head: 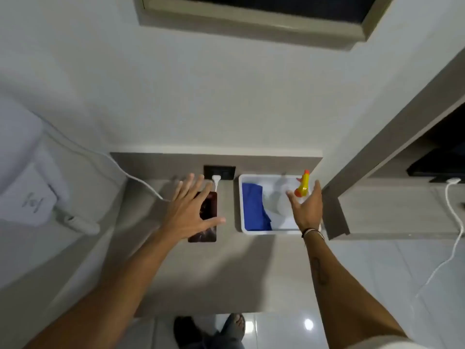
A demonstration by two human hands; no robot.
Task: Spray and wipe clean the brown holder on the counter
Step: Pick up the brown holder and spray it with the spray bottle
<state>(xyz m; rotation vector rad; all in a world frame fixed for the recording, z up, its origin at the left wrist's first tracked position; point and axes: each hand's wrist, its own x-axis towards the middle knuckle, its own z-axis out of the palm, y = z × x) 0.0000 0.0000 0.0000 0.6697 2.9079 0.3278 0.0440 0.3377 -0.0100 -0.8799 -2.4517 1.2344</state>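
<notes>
A dark brown rectangular holder (208, 229) lies flat on the grey counter (206, 273), partly covered by my left hand (191, 210), which hovers over it with fingers spread. To the right stands a white tray (240, 205) holding a blue cloth (254, 210) and a spray bottle with a yellow and orange head (302, 185). My right hand (308, 207) is open, fingers apart, right next to the bottle; whether it touches the bottle I cannot tell. The bottle's body is largely hidden behind that hand.
A black wall socket (219, 172) with a white plug and cable sits behind the holder. A white bed with a pillow (22, 195) borders the counter's left side. A grey shelf panel (337, 212) rises at the right. Another white cable (453, 238) hangs at far right.
</notes>
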